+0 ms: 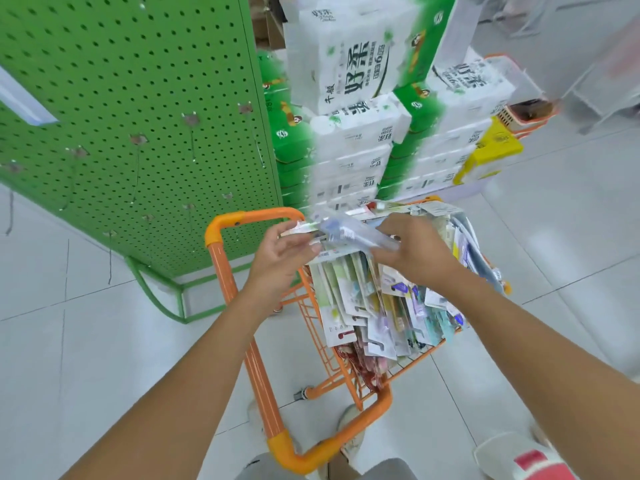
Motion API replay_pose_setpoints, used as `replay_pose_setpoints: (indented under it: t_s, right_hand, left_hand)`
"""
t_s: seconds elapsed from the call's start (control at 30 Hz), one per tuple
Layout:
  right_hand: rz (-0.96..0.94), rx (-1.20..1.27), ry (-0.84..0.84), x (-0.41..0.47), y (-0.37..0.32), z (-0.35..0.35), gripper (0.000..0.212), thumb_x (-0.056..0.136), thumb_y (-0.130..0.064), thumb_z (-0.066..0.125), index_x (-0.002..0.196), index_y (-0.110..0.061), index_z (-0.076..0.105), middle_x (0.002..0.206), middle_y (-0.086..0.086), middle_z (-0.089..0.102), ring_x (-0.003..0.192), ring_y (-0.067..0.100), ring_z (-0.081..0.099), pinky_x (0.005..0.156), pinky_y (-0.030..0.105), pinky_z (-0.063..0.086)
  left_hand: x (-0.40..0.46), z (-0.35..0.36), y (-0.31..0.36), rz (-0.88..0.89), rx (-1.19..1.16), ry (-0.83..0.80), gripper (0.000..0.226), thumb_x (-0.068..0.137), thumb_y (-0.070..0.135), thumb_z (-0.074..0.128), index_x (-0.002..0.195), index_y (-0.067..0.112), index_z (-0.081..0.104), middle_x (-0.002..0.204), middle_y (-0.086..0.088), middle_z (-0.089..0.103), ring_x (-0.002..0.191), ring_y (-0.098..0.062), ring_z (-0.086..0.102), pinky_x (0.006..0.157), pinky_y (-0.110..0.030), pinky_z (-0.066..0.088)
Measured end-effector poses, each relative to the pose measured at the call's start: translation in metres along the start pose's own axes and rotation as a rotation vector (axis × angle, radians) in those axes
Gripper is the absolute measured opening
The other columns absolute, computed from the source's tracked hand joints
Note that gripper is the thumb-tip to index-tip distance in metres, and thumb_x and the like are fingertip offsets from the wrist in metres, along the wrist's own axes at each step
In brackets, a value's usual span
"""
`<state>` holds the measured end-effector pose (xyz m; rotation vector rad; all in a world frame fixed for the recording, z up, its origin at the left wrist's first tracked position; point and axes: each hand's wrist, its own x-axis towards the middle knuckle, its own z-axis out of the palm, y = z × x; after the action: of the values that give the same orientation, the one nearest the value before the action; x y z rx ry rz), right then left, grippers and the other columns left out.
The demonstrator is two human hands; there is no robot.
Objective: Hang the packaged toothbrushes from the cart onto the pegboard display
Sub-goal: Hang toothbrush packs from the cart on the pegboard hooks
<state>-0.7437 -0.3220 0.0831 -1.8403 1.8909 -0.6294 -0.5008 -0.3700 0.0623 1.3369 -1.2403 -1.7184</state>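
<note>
while the left hand (282, 251) and right hand (410, 251) each pinch one toothbrush pack (349, 233) above the cart (221, 230), it looks light, slick plastic; best gripped by its card top.

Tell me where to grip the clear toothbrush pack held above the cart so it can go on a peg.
Pinch the toothbrush pack at one flat end, as the left hand does, coming from the side. It lies crosswise over the cart; its hang hole is too blurred to locate.
</note>
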Motion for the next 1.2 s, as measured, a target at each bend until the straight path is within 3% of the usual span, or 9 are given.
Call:
replay_pose_setpoints:
  t_s: [0.07,0.13,0.27,0.53,0.7,0.8,0.97,1.1,1.2]
  right_hand:
    - [0.060,0.343,0.048,-0.002,-0.023,-0.018,0.010,0.083,-0.007,0.079,0.076,-0.006,0.071,0.067,0.001,0.059,0.063,0.012,0.051,0.058,0.033,0.040]
    - [0.146,0.699,0.049,-0.001,-0.054,-0.025,0.006,0.086,-0.003,0.075,0.091,-0.002,0.078,0.075,-0.001,0.072,0.062,0.009,0.060,0.056,0.026,0.050]
    - [0.272,1.121,-0.075,0.010,-0.103,-0.008,0.015,0.088,-0.012,0.072,0.099,-0.004,0.077,0.097,0.015,0.077,0.078,0.023,0.073,0.070,0.035,0.061]
    - [0.259,1.100,-0.116,0.045,-0.200,0.071,0.013,0.087,-0.018,0.072,0.093,-0.007,0.077,0.092,0.014,0.077,0.075,0.024,0.074,0.060,0.028,0.058]
    - [0.203,1.065,-0.124,0.081,-0.293,0.135,0.060,0.073,-0.047,0.082,0.103,0.004,0.070,0.096,0.018,0.073,0.084,0.028,0.063,0.083,0.040,0.054]
    - [0.143,1.048,-0.118,0.110,-0.365,0.171,0.018,0.093,-0.019,0.070,0.108,-0.010,0.073,0.095,0.004,0.076,0.084,0.017,0.067,0.082,0.032,0.053]
    - [0.100,1.045,-0.063,0.145,-0.458,0.197,0.015,0.096,-0.007,0.065,0.108,-0.012,0.071,0.095,-0.002,0.077,0.086,0.009,0.071,0.084,0.030,0.055]
    - [0.132,1.038,-0.006,0.172,-0.472,0.204,0.015,0.095,-0.012,0.066,0.109,-0.012,0.071,0.107,0.007,0.076,0.102,0.021,0.071,0.095,0.039,0.054]
    - [0.167,1.025,-0.010,0.191,-0.471,0.206,0.014,0.095,-0.014,0.067,0.108,-0.013,0.071,0.104,0.001,0.076,0.097,0.013,0.071,0.095,0.036,0.054]
  left_hand:
    - [-0.009,0.003,0.018,0.017,-0.103,-0.115,0.067,0.079,0.023,0.078,0.140,0.021,0.049,0.124,0.004,0.071,0.115,-0.012,0.066,0.101,-0.030,0.051]
    - [-0.023,0.012,0.036,0.076,-0.051,-0.240,0.047,0.090,0.012,0.071,0.134,0.015,0.056,0.125,-0.002,0.070,0.114,-0.014,0.067,0.098,-0.029,0.053]
    - [-0.045,0.000,0.060,0.178,-0.090,-0.118,0.027,0.095,0.004,0.063,0.119,0.017,0.067,0.115,-0.004,0.075,0.102,-0.018,0.072,0.084,-0.033,0.059]
    - [-0.073,-0.154,0.077,0.139,-0.120,0.254,0.018,0.096,0.013,0.065,0.113,0.017,0.070,0.104,0.001,0.078,0.094,-0.016,0.073,0.086,-0.035,0.057]
    - [-0.081,-0.282,0.089,0.175,-0.155,0.371,0.017,0.096,0.012,0.065,0.110,0.020,0.069,0.101,0.007,0.078,0.094,-0.010,0.073,0.077,-0.019,0.055]
    - [-0.091,-0.362,0.099,0.231,-0.092,0.422,0.017,0.095,0.009,0.065,0.106,0.021,0.069,0.098,0.006,0.078,0.091,-0.009,0.072,0.073,-0.015,0.054]
    - [-0.100,-0.442,0.118,0.284,0.003,0.420,0.021,0.097,0.004,0.060,0.111,0.018,0.066,0.098,0.009,0.077,0.089,-0.002,0.072,0.071,-0.010,0.050]
    - [-0.087,-0.453,0.124,0.289,0.003,0.356,0.025,0.097,0.004,0.061,0.110,0.025,0.066,0.098,0.013,0.077,0.092,-0.003,0.072,0.072,-0.010,0.052]
    - [-0.073,-0.448,0.123,0.275,0.001,0.328,0.026,0.097,0.005,0.062,0.114,0.025,0.067,0.101,0.010,0.077,0.097,-0.009,0.072,0.081,-0.019,0.055]
